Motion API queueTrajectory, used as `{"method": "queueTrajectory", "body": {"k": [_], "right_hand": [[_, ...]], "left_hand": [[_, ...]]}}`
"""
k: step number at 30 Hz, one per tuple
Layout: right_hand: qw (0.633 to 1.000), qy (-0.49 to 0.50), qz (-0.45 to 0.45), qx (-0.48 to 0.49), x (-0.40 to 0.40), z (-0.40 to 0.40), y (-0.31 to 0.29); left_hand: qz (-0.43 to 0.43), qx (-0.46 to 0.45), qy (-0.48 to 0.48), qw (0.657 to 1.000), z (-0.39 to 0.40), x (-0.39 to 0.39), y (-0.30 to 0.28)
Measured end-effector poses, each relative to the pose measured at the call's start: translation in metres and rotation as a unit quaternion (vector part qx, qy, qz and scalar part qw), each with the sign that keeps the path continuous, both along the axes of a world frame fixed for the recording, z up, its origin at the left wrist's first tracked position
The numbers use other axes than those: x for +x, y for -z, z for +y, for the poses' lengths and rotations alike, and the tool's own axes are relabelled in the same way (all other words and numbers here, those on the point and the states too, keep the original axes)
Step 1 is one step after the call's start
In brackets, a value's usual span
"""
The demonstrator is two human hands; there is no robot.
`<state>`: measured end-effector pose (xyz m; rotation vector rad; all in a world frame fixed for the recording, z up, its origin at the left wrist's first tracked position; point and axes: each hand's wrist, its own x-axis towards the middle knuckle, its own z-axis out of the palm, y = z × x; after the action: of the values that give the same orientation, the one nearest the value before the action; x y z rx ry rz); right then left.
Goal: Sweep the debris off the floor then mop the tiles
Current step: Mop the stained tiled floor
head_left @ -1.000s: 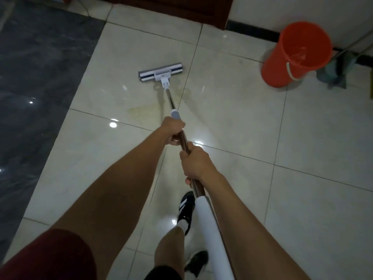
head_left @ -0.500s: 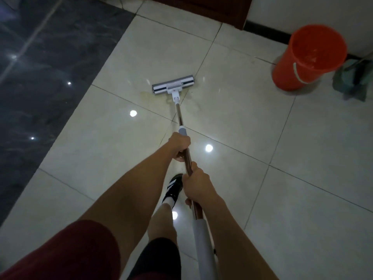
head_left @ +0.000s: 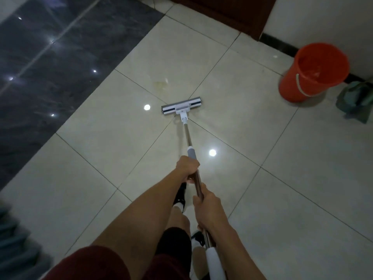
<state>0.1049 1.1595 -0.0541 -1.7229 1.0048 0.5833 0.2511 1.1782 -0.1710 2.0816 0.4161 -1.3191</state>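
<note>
Dark marble strip at left; brown door beyond; blurred grey object

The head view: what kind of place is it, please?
Probably an indoor hallway or entry area of a home, though this is not certain. The floor has glossy cream tiles beside a dark marble strip. An orange bucket stands at a white wall with a dark baseboard.

Glossy cream tiles mirror the lamps, beside polished dark stone. The mop has a shiny metal pole and white plastic head. The orange bucket looks smooth plastic.
</note>
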Motion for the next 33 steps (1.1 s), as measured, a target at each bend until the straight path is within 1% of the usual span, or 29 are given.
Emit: {"method": "queueTrajectory", "body": {"k": [5, 9, 14, 19, 25, 28, 31, 33], "right_hand": [[1.0, -0.006, 0.005, -0.022, 0.028, -0.018, 0.012], [1.0, -0.013, 0.02, -0.018, 0.073, -0.034, 0.014], [0.998, -0.063, -0.009, -0.031, 0.153, -0.068, 0.021], [0.993, -0.104, 0.001, -0.049, 0.249, -0.114, 0.034], [0.992, -0.123, -0.01, -0.035, 0.373, -0.158, 0.049], [0.994, -0.107, -0.004, -0.016, 0.433, -0.176, 0.057], [0.993, -0.115, -0.006, -0.003, 0.467, -0.19, 0.062], [0.992, -0.123, 0.001, 0.019, 0.471, -0.198, 0.062]], "left_hand": [[-0.054, -0.014, -0.021, 0.998, -0.012, 0.024, 0.013], [-0.051, -0.031, -0.066, 0.996, -0.025, 0.064, 0.018], [-0.047, -0.069, -0.122, 0.989, -0.051, 0.146, 0.026], [-0.047, -0.095, -0.162, 0.981, -0.089, 0.24, 0.034], [-0.059, -0.101, -0.198, 0.973, -0.123, 0.362, 0.042], [-0.067, -0.109, -0.223, 0.966, -0.138, 0.415, 0.044], [-0.067, -0.116, -0.237, 0.962, -0.148, 0.449, 0.042], [-0.06, -0.115, -0.237, 0.963, -0.152, 0.452, 0.04]]}}
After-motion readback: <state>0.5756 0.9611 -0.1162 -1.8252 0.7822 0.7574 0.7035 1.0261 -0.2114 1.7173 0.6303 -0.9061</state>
